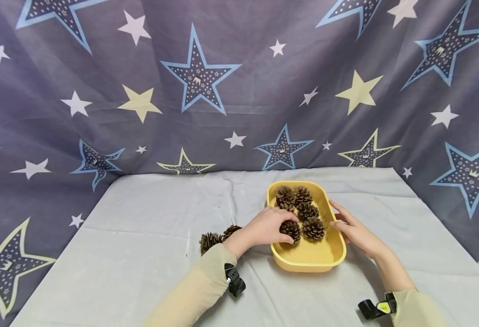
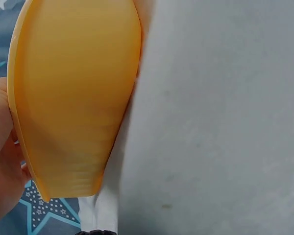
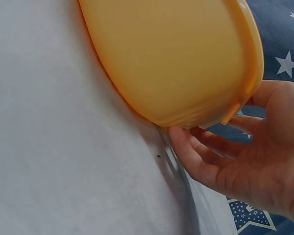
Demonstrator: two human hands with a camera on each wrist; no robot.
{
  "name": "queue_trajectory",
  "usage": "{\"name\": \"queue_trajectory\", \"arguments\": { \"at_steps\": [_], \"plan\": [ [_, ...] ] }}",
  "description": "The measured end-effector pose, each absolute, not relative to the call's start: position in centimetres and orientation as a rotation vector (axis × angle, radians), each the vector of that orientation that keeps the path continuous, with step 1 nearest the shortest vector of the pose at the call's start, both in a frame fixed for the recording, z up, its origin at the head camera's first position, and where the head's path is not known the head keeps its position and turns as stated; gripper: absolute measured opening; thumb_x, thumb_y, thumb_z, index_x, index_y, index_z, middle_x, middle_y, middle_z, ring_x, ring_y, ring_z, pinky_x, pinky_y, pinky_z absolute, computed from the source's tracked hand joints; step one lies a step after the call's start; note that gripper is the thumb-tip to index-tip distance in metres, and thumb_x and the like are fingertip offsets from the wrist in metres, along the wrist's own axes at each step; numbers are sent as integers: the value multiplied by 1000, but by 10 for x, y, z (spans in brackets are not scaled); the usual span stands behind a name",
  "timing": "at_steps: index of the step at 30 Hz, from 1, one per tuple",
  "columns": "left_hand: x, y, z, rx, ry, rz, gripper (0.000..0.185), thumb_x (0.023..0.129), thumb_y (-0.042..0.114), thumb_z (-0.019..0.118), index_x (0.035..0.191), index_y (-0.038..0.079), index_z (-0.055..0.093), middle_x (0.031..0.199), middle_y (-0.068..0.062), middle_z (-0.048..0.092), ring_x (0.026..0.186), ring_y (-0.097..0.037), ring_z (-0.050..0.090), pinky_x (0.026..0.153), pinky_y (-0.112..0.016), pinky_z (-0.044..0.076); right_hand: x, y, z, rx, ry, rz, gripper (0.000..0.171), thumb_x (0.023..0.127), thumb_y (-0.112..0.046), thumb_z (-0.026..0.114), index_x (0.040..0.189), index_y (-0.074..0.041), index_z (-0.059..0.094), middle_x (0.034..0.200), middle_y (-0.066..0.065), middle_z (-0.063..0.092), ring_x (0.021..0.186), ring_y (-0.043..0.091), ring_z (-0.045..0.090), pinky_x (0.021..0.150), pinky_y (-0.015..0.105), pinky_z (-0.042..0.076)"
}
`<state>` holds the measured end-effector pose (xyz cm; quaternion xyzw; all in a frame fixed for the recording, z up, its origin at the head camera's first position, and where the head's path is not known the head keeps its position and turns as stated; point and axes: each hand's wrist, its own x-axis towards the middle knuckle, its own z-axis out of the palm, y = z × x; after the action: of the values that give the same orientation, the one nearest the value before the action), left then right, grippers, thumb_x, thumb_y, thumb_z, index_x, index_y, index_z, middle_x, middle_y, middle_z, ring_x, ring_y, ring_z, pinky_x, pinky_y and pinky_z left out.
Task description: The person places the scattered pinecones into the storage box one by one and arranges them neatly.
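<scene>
The fingers of the left hand (image 1: 269, 226) are curled over a pine cone (image 1: 290, 229) that sits inside the yellow tray (image 1: 307, 261), near the left wall of the tray. The fingertips touch the top of this cone and partly cover it; the hand comes in over the left rim. In the left wrist view only the palm edge (image 2: 1, 147) shows, beside the outer wall of the tray (image 2: 73, 98), so from there I cannot tell how tight the grip is.

The right hand (image 1: 356, 231) rests against the right side of the tray. Its fingers (image 3: 186, 147) are nearly straight and only lightly bent, and they lie along the outer wall near the bottom edge (image 3: 176, 63), with the thumb near the rim. It holds nothing closed.

The tray stands on a pale grey cloth (image 1: 141, 236) that covers the table, a little to the right of the middle. In it lie four more pine cones (image 1: 301, 204), close together in the far half, touching each other. Two loose pine cones (image 1: 217, 238) lie on the cloth to the left of the tray, just beside the left forearm. Behind the table hangs a dark curtain with stars (image 1: 198, 77).
</scene>
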<state>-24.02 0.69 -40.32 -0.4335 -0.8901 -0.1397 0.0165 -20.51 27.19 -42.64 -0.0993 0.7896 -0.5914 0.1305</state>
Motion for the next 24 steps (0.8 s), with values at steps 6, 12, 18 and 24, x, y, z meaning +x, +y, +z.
{"name": "queue_trajectory", "arguments": {
  "at_steps": [6, 12, 18, 24],
  "plan": [
    [-240, 8, -404, -1334, -2811, -403, 50, 74, 41, 71, 119, 23, 58, 121, 6, 58, 114, -14, 50, 100, -32, 34, -204, 271, -425, -292, 2302, -1711, 67, 95, -18, 43, 147, -15, 2, 131, 35, 28, 106, 37, 52, 76, 41, 52],
    [-237, 10, -402, -1302, -2860, -361, 51, 74, 37, 72, 120, 22, 57, 123, 4, 56, 120, -17, 45, 105, -37, 29, -204, 271, -425, -289, 2302, -1708, 67, 94, -18, 43, 147, -15, 2, 132, 35, 28, 107, 37, 51, 77, 41, 52],
    [-235, 11, -399, -1295, -2879, -325, 51, 74, 34, 73, 120, 21, 57, 123, 4, 56, 122, -18, 44, 107, -38, 27, -204, 270, -424, -278, 2309, -1699, 68, 94, -18, 43, 147, -15, 2, 132, 34, 28, 108, 38, 51, 78, 41, 52],
    [-234, 7, -397, -1302, -2861, -351, 47, 76, 33, 72, 119, 21, 58, 121, 3, 57, 118, -16, 46, 105, -34, 31, -204, 271, -424, -280, 2306, -1693, 67, 94, -18, 43, 147, -15, 1, 132, 34, 27, 107, 37, 51, 78, 41, 52]
  ]
}}
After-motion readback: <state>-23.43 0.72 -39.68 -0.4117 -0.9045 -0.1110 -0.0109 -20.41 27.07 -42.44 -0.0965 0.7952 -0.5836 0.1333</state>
